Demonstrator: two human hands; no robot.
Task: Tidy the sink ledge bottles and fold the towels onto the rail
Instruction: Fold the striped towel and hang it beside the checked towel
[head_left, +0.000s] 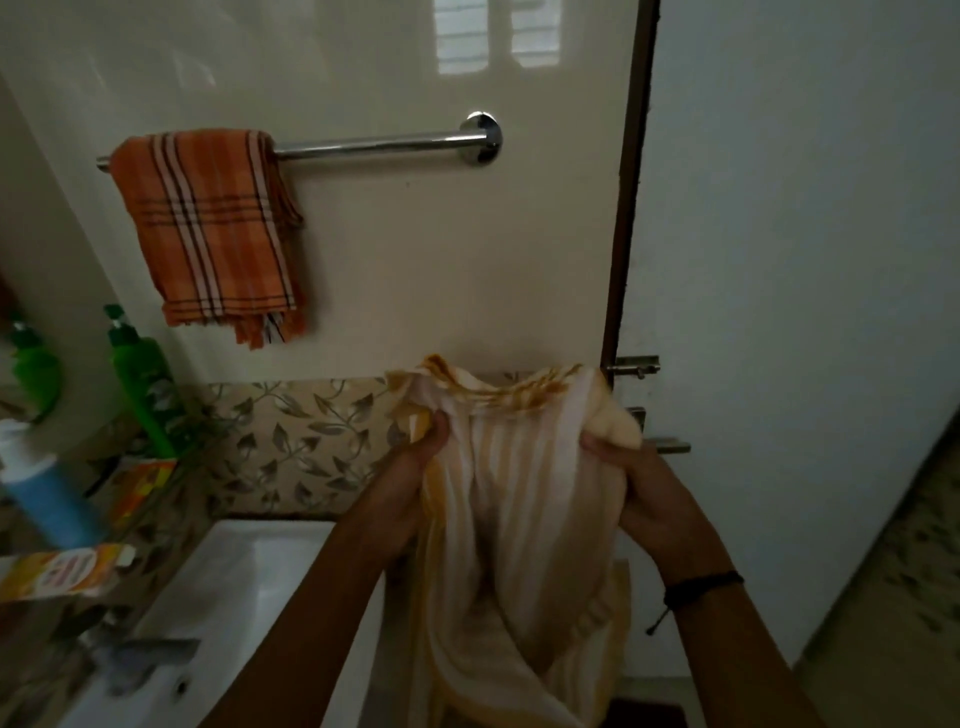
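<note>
A yellow and white striped towel (511, 499) hangs between my hands in front of the wall, well below the rail. My left hand (415, 467) grips its upper left edge and my right hand (639, 483) grips its upper right edge, which bunches over my fingers. Above, a chrome towel rail (379, 144) is fixed to the cream wall, with an orange checked towel (215, 228) folded over its left end. On the sink ledge at the left stand a green pump bottle (148, 384) and a blue and white bottle (47, 493).
A white sink (244, 587) with a grey tap (140, 660) lies at lower left. Orange cartons (67, 571) rest on the ledge beside the bottles. A mirror at far left reflects a green bottle (34, 369). A door frame (631, 208) with latches runs down on the right.
</note>
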